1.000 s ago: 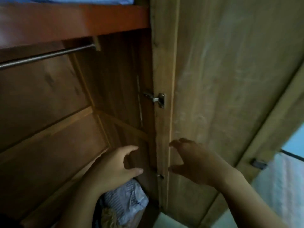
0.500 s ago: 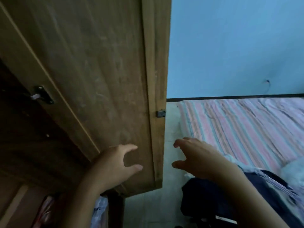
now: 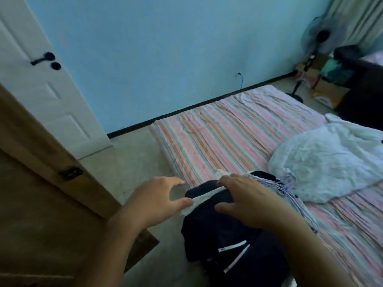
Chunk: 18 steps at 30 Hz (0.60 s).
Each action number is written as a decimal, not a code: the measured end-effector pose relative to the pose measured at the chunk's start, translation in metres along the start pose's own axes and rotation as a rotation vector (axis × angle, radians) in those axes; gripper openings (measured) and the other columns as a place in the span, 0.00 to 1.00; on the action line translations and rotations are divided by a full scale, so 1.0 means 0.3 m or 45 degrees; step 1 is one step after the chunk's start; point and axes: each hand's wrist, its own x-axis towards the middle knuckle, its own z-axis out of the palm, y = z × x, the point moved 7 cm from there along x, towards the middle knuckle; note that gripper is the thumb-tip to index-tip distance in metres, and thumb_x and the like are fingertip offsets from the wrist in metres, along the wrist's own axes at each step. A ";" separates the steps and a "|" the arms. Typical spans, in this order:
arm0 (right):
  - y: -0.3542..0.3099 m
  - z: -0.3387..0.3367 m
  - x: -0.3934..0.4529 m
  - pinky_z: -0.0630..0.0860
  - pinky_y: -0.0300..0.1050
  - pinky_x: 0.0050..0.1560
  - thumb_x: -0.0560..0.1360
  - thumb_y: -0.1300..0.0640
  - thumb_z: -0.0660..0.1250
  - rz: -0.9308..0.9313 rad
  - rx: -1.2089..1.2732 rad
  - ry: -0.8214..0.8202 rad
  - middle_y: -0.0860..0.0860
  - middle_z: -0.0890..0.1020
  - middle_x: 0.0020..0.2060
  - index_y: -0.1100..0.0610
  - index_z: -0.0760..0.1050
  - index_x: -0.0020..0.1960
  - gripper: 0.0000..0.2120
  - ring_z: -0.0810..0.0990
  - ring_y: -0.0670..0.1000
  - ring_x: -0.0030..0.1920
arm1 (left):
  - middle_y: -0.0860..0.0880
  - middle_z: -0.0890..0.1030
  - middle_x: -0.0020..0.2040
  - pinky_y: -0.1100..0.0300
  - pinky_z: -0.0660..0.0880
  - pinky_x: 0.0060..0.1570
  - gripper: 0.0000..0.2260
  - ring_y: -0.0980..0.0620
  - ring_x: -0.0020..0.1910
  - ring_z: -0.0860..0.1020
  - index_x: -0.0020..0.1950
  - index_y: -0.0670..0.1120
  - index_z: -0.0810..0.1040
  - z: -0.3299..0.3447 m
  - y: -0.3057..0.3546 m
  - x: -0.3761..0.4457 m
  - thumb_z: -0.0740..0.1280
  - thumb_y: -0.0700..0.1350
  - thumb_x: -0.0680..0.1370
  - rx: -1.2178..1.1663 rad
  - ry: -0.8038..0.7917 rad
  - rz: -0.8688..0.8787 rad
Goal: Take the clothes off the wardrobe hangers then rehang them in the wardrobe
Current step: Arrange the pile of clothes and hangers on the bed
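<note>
In the head view, both hands reach forward over a heap of clothes at the near corner of the striped mattress (image 3: 238, 129). The left hand (image 3: 154, 200) has its fingers spread and loosely curved, thumb apart from the forefinger, holding nothing; its thumb tip lies just at the end of a white strip of cloth (image 3: 204, 198), and whether it touches cannot be told. The right hand (image 3: 246, 198) is also spread, fingers curved; its fingertips sit over the dark navy garment (image 3: 232, 245), with the white strip running beneath them. Contact there is hard to judge, and the hand covers whatever lies under its palm.

Beyond the right fingers lies a bunch of pale hangers (image 3: 279, 183), blurred and partly hidden by the wrist. Farther right of them is a crumpled white garment (image 3: 331, 162), cut off by the frame edge. The navy garment's lower part runs under the right forearm and out of sight.

Left of the left fingers stands the brown wardrobe door (image 3: 41, 183), only partly in frame; the wardrobe's inside is not seen. Behind it is a white door (image 3: 41, 90), and far right a fan (image 3: 317, 38), dim and indistinct.
</note>
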 end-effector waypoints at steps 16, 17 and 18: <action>0.936 0.080 -0.149 0.75 0.47 0.57 0.79 0.42 0.64 0.604 0.160 0.141 0.47 0.74 0.62 0.50 0.68 0.69 0.22 0.74 0.51 0.62 | 0.54 0.80 0.59 0.53 0.75 0.54 0.16 0.50 0.57 0.78 0.66 0.57 0.75 0.561 0.693 0.722 0.64 0.57 0.79 0.103 -0.256 0.469; 0.980 0.098 -0.153 0.75 0.46 0.57 0.79 0.42 0.64 0.636 0.166 0.138 0.47 0.74 0.62 0.50 0.68 0.69 0.22 0.74 0.51 0.62 | 0.54 0.80 0.59 0.54 0.74 0.54 0.16 0.50 0.58 0.77 0.66 0.57 0.75 0.607 0.731 0.756 0.65 0.57 0.79 0.111 -0.274 0.501; 1.022 0.117 -0.155 0.75 0.46 0.57 0.79 0.42 0.64 0.665 0.170 0.135 0.47 0.74 0.62 0.49 0.67 0.69 0.22 0.74 0.51 0.62 | 0.54 0.80 0.60 0.53 0.73 0.54 0.16 0.50 0.59 0.76 0.67 0.57 0.75 0.651 0.764 0.789 0.65 0.56 0.79 0.118 -0.293 0.529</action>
